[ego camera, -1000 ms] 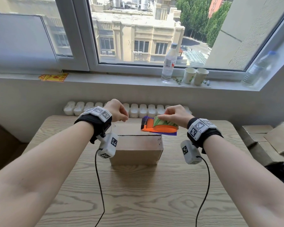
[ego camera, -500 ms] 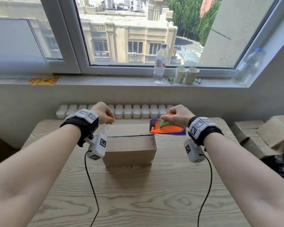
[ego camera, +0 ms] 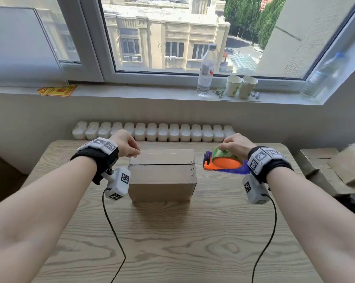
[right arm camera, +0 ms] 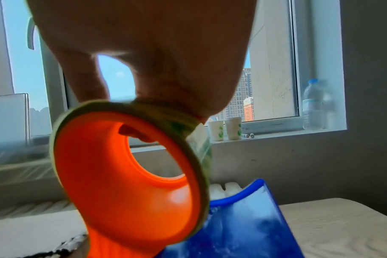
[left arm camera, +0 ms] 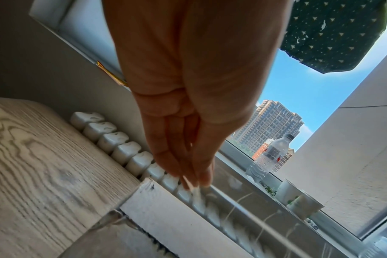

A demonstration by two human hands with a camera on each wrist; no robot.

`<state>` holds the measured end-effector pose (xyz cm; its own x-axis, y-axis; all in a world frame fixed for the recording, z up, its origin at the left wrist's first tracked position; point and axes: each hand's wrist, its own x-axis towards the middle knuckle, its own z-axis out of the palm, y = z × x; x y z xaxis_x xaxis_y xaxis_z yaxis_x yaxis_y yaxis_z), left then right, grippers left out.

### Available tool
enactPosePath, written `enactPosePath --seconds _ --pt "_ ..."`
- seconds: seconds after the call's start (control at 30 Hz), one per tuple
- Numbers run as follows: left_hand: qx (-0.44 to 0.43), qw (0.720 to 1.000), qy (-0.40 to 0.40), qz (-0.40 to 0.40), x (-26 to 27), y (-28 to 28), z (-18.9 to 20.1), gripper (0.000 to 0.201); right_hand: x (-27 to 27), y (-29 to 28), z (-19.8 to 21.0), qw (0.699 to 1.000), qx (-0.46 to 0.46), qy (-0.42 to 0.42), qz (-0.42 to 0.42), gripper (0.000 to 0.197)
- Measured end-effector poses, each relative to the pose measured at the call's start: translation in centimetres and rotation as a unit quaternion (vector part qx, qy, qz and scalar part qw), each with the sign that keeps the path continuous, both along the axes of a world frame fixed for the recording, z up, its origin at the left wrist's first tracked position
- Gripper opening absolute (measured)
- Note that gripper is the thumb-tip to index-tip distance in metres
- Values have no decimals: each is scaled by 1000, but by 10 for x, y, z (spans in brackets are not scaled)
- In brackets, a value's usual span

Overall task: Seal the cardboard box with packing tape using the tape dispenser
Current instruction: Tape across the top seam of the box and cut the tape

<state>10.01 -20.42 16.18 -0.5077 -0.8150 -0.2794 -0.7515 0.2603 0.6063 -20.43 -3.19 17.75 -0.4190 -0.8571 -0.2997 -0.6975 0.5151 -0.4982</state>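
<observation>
Tape stretched over the box, one hand on each end

Cardboard box [ego camera: 162,174] sits mid-table [ego camera: 172,242], flaps closed. Left hand [ego camera: 124,142] pinches the clear tape [left arm camera: 243,206] end at the box's far-left corner; right hand [ego camera: 237,145] grips the orange-and-blue tape dispenser [ego camera: 223,163] just right of the box, fingers curled over the roll.

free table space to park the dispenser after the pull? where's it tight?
Widest bare patch: table in front of the cardboard box, between the two forearms, crossed only by wrist cables. A smaller strip lies right of the box, under the tape dispenser. Crowded: left hand at the box's left edge, right hand on the dispenser.
</observation>
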Motion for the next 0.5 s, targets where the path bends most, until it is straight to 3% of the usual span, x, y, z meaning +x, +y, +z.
enactPosePath --seconds 0.17,0.33,0.5 --pt "14 1000 -19 20 11 -5 -15 9 1 -3 -21 996 62 58 -14 47" --pt "57 997 -10 46 20 -9 -33 12 8 -17 -42 995 84 57 -9 36" --pt "57 996 -11 73 26 -17 -49 17 15 -30 -57 991 114 68 1 42"
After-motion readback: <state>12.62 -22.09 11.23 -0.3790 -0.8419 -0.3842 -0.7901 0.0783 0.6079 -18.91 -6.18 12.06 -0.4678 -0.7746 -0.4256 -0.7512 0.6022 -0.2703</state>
